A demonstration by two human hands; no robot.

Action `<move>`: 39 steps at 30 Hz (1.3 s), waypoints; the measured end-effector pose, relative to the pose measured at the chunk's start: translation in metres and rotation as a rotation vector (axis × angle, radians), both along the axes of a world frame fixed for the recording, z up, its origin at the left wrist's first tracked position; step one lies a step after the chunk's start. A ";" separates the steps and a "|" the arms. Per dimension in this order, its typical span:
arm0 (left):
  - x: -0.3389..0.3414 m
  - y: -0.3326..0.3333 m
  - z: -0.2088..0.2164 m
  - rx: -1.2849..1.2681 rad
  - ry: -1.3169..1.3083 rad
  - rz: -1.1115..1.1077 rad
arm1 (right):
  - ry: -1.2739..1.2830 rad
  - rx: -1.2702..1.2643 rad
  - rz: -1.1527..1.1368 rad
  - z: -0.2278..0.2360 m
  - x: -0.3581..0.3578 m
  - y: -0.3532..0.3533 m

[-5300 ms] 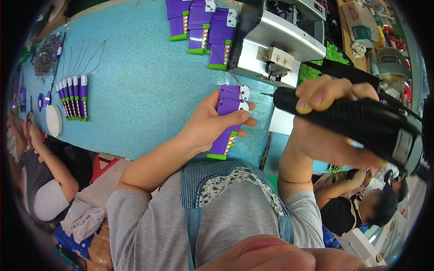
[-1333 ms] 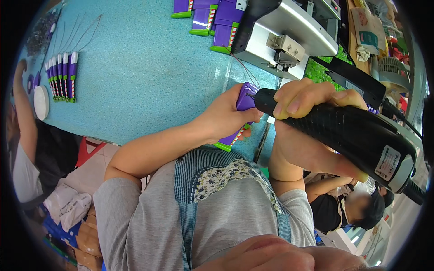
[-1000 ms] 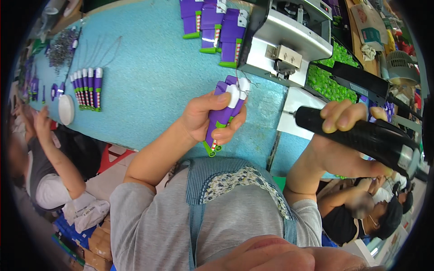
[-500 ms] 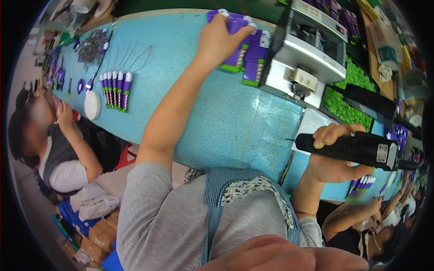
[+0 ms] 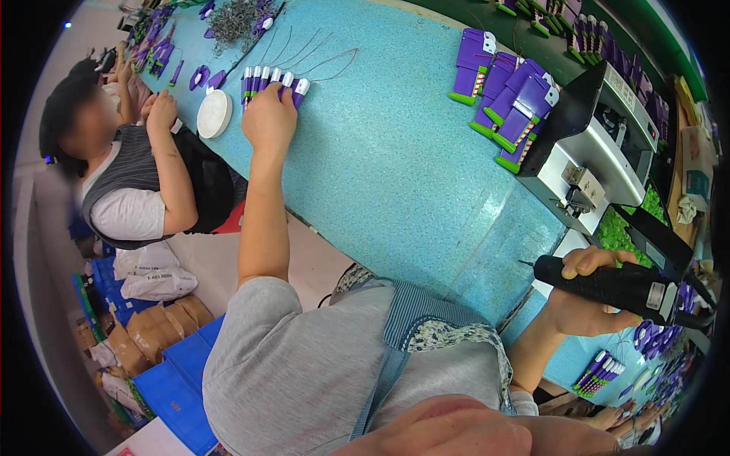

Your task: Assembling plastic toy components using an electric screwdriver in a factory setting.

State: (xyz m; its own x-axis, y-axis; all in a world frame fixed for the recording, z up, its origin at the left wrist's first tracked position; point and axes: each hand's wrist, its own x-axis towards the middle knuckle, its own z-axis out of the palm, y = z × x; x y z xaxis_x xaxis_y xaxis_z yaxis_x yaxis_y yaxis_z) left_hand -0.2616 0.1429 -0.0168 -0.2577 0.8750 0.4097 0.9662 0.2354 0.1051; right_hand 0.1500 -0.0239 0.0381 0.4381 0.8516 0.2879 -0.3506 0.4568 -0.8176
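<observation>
My left hand (image 5: 270, 125) reaches out to a row of slim purple pieces (image 5: 301, 88) with white tops and thin wires trailing from them. Its fingers are curled closed on a piece in the row and hide part of it. In my right hand (image 5: 582, 310) is a black electric screwdriver (image 5: 601, 289), held level above the table's near right part, its thin bit pointing left. At the far right lies an overlapping group of flat purple wing-shaped pieces (image 5: 506, 95) with green edges and striped strips.
A silver-and-black benchtop machine (image 5: 597, 144) stands beside the wing pieces, with bright green parts (image 5: 620, 237) behind it. A round white dish (image 5: 214, 114) and tangled wires (image 5: 236, 23) are on the blue table (image 5: 380, 152). A co-worker (image 5: 125, 175) sits at the left.
My left hand has left the flat purple wing pieces and moved left to the row of slim pieces. The view has turned; the screwdriver remains in my right hand.
</observation>
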 end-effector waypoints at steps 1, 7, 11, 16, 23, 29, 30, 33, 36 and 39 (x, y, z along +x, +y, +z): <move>0.003 -0.002 0.000 -0.001 -0.001 -0.005 | -0.001 -0.001 -0.005 0.000 -0.002 0.001; 0.025 -0.011 0.015 -0.203 -0.375 -0.295 | 0.009 -0.009 0.041 0.002 -0.005 0.002; 0.040 -0.019 0.025 -0.379 -0.699 -0.300 | -0.001 0.006 0.033 0.004 -0.001 -0.001; 0.072 -0.044 0.016 -0.425 -0.605 -0.396 | -0.053 0.079 0.039 0.014 0.016 0.005; 0.167 -0.081 0.022 -0.532 -1.809 -0.333 | -0.221 0.382 0.276 0.037 0.031 0.052; 0.235 -0.107 0.007 -1.079 -2.122 -0.420 | -0.081 0.386 0.213 0.019 0.023 0.072; 0.240 -0.109 0.008 -1.078 -2.134 -0.416 | -0.146 0.360 0.216 0.023 0.023 0.065; 0.251 -0.114 0.011 -1.182 -2.174 -0.379 | -0.202 0.300 0.160 0.028 0.013 0.051; 0.252 -0.115 0.012 -1.219 -2.139 -0.383 | -0.212 0.281 0.153 0.030 0.005 0.039; 0.252 -0.116 0.018 -1.229 -2.143 -0.407 | -0.289 0.233 0.129 0.026 0.000 0.033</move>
State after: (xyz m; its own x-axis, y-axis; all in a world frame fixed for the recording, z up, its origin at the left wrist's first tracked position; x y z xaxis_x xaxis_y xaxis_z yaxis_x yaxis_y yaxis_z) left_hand -0.0093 0.0266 0.0013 0.6928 0.5050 -0.5147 -0.1932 0.8177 0.5423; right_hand 0.1500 0.0091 0.0645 0.2044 0.7917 0.5758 -0.1880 0.6090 -0.7706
